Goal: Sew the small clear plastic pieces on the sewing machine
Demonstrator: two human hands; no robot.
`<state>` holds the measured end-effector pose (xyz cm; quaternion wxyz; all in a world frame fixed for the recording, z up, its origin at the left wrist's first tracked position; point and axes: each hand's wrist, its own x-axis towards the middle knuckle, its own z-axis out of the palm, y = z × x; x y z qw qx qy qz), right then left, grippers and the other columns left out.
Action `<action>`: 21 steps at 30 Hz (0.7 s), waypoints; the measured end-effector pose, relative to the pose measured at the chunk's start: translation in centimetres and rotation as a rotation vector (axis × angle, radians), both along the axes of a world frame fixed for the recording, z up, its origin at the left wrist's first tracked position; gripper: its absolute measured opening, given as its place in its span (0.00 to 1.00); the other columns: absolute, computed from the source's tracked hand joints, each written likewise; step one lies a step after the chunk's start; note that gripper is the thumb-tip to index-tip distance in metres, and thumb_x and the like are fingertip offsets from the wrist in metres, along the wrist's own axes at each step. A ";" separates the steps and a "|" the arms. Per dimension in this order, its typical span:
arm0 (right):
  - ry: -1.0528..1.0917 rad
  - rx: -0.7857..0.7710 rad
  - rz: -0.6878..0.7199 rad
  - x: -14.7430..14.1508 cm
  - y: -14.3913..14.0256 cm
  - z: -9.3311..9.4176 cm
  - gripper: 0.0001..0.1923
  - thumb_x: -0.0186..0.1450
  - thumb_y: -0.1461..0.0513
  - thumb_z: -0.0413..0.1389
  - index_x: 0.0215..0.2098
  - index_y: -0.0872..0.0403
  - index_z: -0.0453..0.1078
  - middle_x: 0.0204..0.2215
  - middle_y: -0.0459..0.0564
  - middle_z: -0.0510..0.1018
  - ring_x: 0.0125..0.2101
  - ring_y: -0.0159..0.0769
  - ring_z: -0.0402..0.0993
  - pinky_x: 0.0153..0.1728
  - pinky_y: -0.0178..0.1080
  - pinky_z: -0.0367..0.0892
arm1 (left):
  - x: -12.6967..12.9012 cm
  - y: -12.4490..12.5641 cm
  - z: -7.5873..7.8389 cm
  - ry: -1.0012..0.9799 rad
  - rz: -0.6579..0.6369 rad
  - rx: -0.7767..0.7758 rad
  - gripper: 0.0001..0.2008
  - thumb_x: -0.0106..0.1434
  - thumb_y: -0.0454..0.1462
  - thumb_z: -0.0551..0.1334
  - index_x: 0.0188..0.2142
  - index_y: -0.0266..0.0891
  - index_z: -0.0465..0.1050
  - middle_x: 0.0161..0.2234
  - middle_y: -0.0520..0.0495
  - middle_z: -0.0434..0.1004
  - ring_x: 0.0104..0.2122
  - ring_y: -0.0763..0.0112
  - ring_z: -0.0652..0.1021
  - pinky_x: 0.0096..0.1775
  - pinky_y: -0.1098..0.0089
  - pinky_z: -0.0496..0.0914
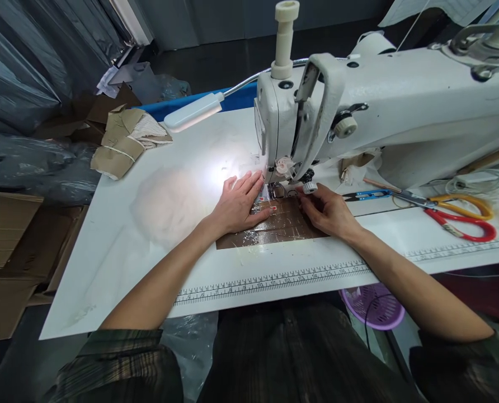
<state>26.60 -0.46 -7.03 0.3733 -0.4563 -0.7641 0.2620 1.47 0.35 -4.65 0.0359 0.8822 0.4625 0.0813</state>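
A: Brown fabric piece (274, 224) lies flat on the white table (149, 235), far edge under the sewing machine (358, 112) needle. Our left hand (239, 204) presses it flat, fingers spread, gripping nothing. Our right hand (327, 210) rests on its right edge, fingers curled loosely on the cloth.

B: Risk?

A: Left fingertips sit just beside the needle; we judge a slip could catch them. Uneven pressure could skew the seam.

B: Containers?

A: Purple basket (373, 305) below the near table edge; contents can't be made out. Scissors (463, 215) lie loose to the right, snips (369, 195) too.
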 end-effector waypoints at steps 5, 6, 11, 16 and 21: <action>-0.033 0.062 -0.013 -0.2 -0.1 0.1 0.12 0.66 0.63 0.53 0.45 0.54 0.74 0.33 0.52 0.76 0.31 0.39 0.72 0.32 0.40 0.69 | 0.0 0.0 -0.1 -0.014 0.021 0.008 0.35 0.68 0.57 0.52 0.64 0.37 0.57 0.64 0.32 0.58 0.65 0.42 0.59 0.63 0.44 0.51; -0.036 0.069 -0.013 -0.2 0.0 0.1 0.13 0.66 0.63 0.53 0.46 0.54 0.74 0.34 0.52 0.76 0.32 0.39 0.73 0.32 0.40 0.69 | 0.0 0.0 -0.1 -0.016 0.034 0.013 0.36 0.67 0.58 0.52 0.65 0.37 0.56 0.65 0.31 0.56 0.65 0.41 0.58 0.63 0.43 0.50; -0.051 0.086 -0.002 -0.2 0.1 0.1 0.13 0.65 0.65 0.52 0.46 0.53 0.74 0.34 0.52 0.76 0.34 0.40 0.73 0.34 0.41 0.69 | 0.4 -0.3 -0.1 -0.009 0.167 0.001 0.37 0.68 0.57 0.50 0.67 0.35 0.51 0.68 0.28 0.47 0.68 0.35 0.47 0.62 0.32 0.42; -0.073 0.099 0.019 -0.3 0.0 0.3 0.13 0.65 0.65 0.51 0.45 0.54 0.74 0.33 0.52 0.76 0.33 0.41 0.74 0.33 0.42 0.69 | -0.2 1.3 0.4 0.046 0.201 -0.082 0.24 0.73 0.44 0.43 0.63 0.42 0.61 0.64 0.37 0.61 0.66 0.38 0.57 0.60 0.33 0.53; -0.092 0.133 0.034 -0.4 -0.2 0.5 0.12 0.64 0.64 0.52 0.43 0.54 0.75 0.31 0.52 0.76 0.31 0.40 0.73 0.34 0.43 0.69 | -1.6 5.5 1.0 -0.013 0.094 -0.058 0.19 0.69 0.40 0.52 0.54 0.42 0.74 0.53 0.40 0.74 0.56 0.48 0.73 0.53 0.50 0.70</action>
